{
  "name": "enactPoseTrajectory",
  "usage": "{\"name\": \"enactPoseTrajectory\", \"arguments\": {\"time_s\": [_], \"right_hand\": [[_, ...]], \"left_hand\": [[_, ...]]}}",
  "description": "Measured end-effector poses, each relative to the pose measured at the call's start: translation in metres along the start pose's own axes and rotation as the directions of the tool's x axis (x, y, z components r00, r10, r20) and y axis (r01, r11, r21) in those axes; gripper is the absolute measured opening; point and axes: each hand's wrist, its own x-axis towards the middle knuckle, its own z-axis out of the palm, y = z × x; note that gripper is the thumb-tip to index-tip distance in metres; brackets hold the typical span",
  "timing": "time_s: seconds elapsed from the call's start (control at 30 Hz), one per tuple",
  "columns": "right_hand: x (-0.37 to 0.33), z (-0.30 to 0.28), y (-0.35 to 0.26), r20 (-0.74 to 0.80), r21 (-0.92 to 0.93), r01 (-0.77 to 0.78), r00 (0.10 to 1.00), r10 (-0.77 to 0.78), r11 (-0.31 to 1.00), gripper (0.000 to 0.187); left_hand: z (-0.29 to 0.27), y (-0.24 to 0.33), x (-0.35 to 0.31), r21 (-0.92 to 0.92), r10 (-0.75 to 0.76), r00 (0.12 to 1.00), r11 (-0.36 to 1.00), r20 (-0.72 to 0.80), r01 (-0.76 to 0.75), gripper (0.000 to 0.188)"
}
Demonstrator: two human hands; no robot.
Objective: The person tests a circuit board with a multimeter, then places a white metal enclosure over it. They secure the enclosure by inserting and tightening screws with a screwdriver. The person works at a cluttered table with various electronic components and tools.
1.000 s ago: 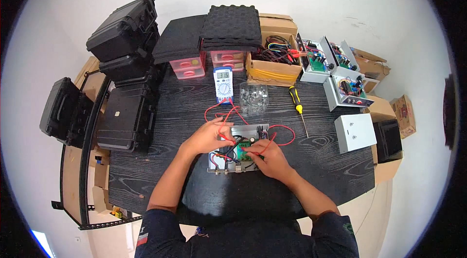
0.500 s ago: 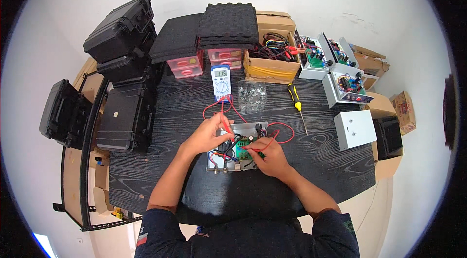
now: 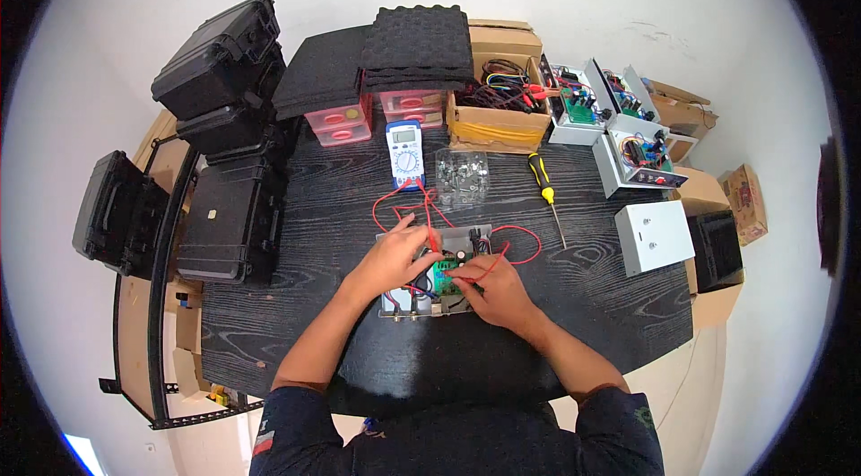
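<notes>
Before me lies a grey metal enclosure (image 3: 404,305) with its inside exposed. It holds a green circuit board (image 3: 443,279), wires and a black connector block. My left hand (image 3: 395,262) is closed on a red test probe (image 3: 434,244), its lower end over the board's upper left part. From the right, my right hand (image 3: 499,290) pinches a second probe, mostly hidden by the fingers, against the middle of the board. Red leads run from both probes. A blue-and-white multimeter (image 3: 405,156) lies beyond the enclosure, leads plugged into its lower end.
Right of the multimeter is a clear plastic parts box (image 3: 462,178); farther right lies a yellow-and-black screwdriver (image 3: 542,178). A white metal box (image 3: 654,237) and several open electronic units (image 3: 639,157) stand at the right. Black hard cases (image 3: 229,216) are stacked left; a cardboard box (image 3: 499,132) holds cables.
My left hand has shifted right with its probe, closer to the right hand over the board. The multimeter's reading has changed. My right hand has hardly moved.
</notes>
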Motion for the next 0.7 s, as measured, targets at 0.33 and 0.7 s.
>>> {"name": "enactPoseTrajectory", "arguments": {"time_s": [0.33,0.7], "right_hand": [[-0.0012,-0.0001,0.0011,0.012,-0.027,0.029,1.000,-0.028,0.999,0.020],[0.0013,-0.0014,0.0049,0.051,0.035,0.039,0.998,-0.041,0.999,0.019]], "left_hand": [[0.0024,0.0036,0.0011,0.109,0.035,0.999,0.993,0.025,-0.037,0.017],[0.0047,0.0027,0.0008,0.127,0.058,0.998,0.990,0.011,-0.059,0.018]]}}
